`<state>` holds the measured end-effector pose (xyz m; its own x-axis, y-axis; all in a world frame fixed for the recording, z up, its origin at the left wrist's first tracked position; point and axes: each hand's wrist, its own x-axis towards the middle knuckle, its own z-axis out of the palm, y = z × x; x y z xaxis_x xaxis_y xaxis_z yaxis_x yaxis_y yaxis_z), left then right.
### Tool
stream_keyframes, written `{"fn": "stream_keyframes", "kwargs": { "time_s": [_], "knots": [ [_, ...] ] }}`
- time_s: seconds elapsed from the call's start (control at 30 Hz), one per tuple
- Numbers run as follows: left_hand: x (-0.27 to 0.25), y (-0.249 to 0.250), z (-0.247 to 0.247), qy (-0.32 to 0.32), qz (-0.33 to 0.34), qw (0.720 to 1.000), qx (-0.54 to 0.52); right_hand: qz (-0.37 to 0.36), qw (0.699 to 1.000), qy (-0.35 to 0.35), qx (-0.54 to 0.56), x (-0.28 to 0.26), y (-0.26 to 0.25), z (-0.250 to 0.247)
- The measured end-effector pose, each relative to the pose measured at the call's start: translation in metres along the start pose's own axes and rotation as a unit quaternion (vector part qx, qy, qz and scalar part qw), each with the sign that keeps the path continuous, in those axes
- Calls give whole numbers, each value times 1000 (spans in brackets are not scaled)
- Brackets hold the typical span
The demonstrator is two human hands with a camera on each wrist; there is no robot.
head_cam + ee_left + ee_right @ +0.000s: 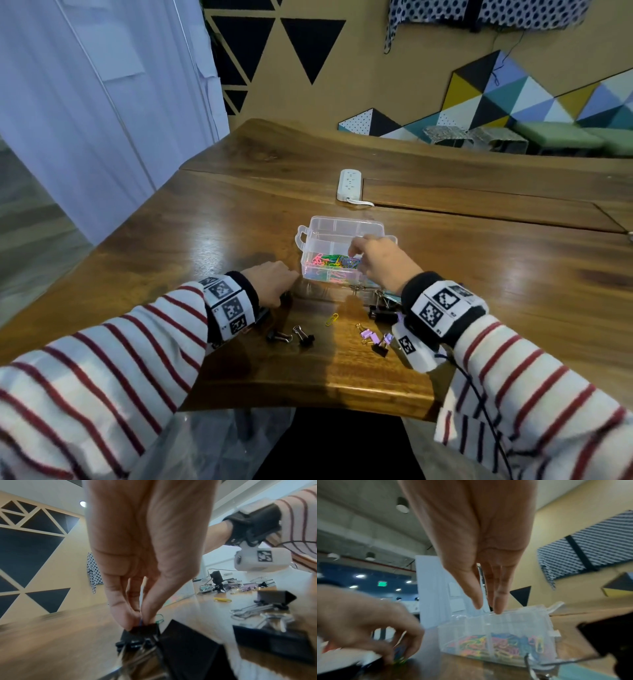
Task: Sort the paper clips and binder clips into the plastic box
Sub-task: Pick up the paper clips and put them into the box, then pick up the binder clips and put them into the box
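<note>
A wooden table (205,219) seen from above, near its front edge, with 2 striped-sleeved arms reaching in. At the left, the left hand (270,281) is lowered to the tabletop just beside the box's left end; the wrist view shows its fingertips (120,616) pinched together on something thin at the top of a black binder clip (140,632), though blur hides exactly what is caught. In the middle stands the clear plastic box (318,228), lid open, with coloured paper clips (329,262) filling its nearer compartments. The right hand (376,260) hovers over the box, fingers straight and pointing down, nothing visible between them. Along the front edge lie loose black binder clips (303,335), 1 yellow paper clip (331,318) and purple binder clips (371,337). Risks, as a judgement: the left pinch looks shallow, so the piece could slip and skid toward the table's edge; a binder clip dropped among the paper clips would spoil the sorting; either hand could nudge the light box.
</note>
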<state>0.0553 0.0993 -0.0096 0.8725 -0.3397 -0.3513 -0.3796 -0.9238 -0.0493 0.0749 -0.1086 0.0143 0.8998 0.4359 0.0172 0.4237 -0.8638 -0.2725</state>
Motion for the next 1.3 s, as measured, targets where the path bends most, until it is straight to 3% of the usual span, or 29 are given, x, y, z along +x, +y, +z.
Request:
{"fn": "stream_keyframes", "kwargs": {
  "time_s": [0.13,0.27,0.33,0.4,0.47,0.6,0.77,0.9,1.0,1.1,1.23,1.3],
  "knots": [
    [1,-10,-6,-23,-14,998,-54,-132,986,-37,-96,-14,-20,13],
    [0,-12,-11,-31,2,997,-71,-229,963,33,-139,-18,-27,15],
    [2,-14,-11,-35,0,997,-69,-217,970,-8,-110,-18,-30,16],
    [3,-15,-12,-40,0,997,-66,-173,975,-120,-68,-19,-33,18],
    [3,-13,-22,-39,18,996,-74,-145,973,-170,-53,-18,-31,23],
    [8,-2,-60,20,56,994,-94,-130,975,-177,-41,-19,-21,27],
    [44,19,-85,125,48,983,-124,-137,976,-163,-32,-24,-20,28],
    [72,27,-70,62,25,986,-150,-121,975,-180,-42,-26,-24,33],
    [74,25,-62,25,56,982,-179,-105,972,-204,-42,-27,-32,31],
    [61,19,-62,34,66,979,-192,-100,967,-227,-56,-27,-39,28],
    [17,-1,-70,128,57,972,-187,-110,965,-232,-46,-25,-37,30],
    [-19,-17,-64,141,37,967,-207,-123,968,-218,-26,-25,-32,32]
  ]
}}
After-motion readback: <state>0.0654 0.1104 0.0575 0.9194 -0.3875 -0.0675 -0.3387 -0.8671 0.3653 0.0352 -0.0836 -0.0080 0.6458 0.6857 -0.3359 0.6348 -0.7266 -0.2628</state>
